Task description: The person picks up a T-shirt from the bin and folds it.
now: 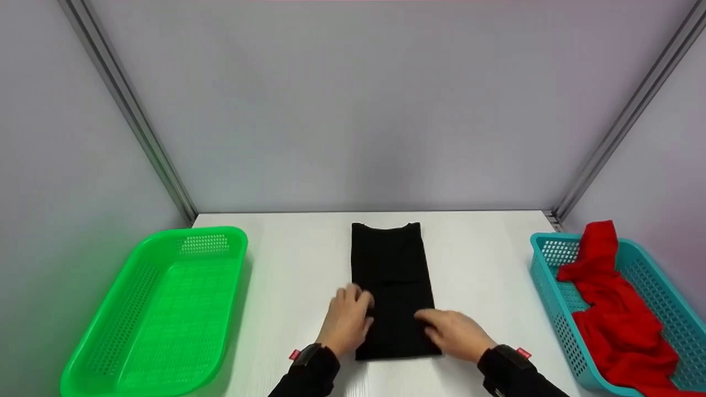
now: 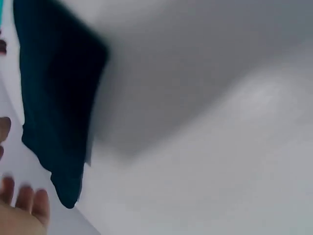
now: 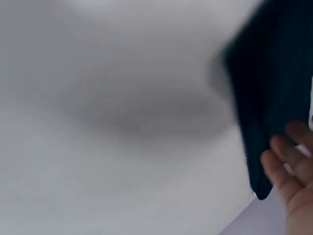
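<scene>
A black shirt [image 1: 391,264] lies on the white table, folded into a long narrow strip. Its far end has a shallow curve like a neckline, and a slight crease crosses its middle. Over the shirt's left edge hovers my left hand [image 1: 346,320], fingers loosely bent and holding nothing; the left wrist view shows the fingertips [image 2: 40,203] apart from the cloth. My right hand [image 1: 455,331] is at the near right edge, fingers relaxed. In the right wrist view, its fingers [image 3: 276,169] overlap the shirt [image 3: 274,83] without gripping it; contact is unclear.
At the left stands a green plastic basket [image 1: 234,309] with nothing in it. A blue basket [image 1: 557,309] at the right holds crumpled red cloth [image 1: 623,320], partly draped over its near rim. Grey walls [image 1: 386,110] enclose the white table [image 1: 298,264] at the back and sides.
</scene>
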A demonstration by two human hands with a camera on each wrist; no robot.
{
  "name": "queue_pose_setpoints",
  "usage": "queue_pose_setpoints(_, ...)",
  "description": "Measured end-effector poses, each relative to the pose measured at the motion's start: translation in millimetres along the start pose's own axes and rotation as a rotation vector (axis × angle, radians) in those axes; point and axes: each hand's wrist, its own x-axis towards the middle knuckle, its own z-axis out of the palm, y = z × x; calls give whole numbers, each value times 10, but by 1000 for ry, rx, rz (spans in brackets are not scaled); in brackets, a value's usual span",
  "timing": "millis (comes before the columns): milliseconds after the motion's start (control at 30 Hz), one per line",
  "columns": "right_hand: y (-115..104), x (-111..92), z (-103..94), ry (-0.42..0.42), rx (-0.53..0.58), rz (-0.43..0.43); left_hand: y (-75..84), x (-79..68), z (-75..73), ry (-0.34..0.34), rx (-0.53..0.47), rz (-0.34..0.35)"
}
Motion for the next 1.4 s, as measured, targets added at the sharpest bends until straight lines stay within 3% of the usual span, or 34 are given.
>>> queue_pose_setpoints(100,50,-131,105,-89,-77,-196,-1,-133,14,-161,22,112)
queue_pose_setpoints(200,78,-211,175,-175,-153,-235,17,-240,91,-280,78,208)
queue_pose_setpoints(300,92,-243,242,-130,-269,-261,24,-294,202,-246,229,307)
queue_pose_setpoints(400,86,-236,331,61,-376,-293,15,-306,260,-113,400,395)
queue_pose_setpoints(467,66,-222,350,138,-338,-250,12,-295,252,-60,444,416)
queue_pose_setpoints(500,50,-212,344,156,-285,-203,14,-286,234,-57,423,399)
queue_pose_setpoints(567,20,-188,290,151,-116,-58,23,-254,178,-62,285,302)
queue_pose_setpoints(733,-52,-63,60,129,377,329,32,-136,-14,-6,-281,-42)
queue_pose_setpoints(833,-82,15,-42,126,575,426,-2,-86,-107,-7,-501,-116)
queue_pose_setpoints(900,-97,48,-81,123,676,457,-42,-78,-146,-55,-619,-145)
queue_pose_setpoints(1000,-111,67,-105,127,761,487,-104,-99,-169,-153,-720,-169)
queue_pose_setpoints(1100,-112,49,-114,141,808,508,-146,-133,-154,-206,-736,-167)
queue_pose_setpoints(1200,-102,18,-124,127,835,501,-158,-143,-134,-177,-726,-155)
queue_pose_setpoints(1400,-60,-25,-150,-14,932,370,-154,-133,-141,-125,-704,-179)
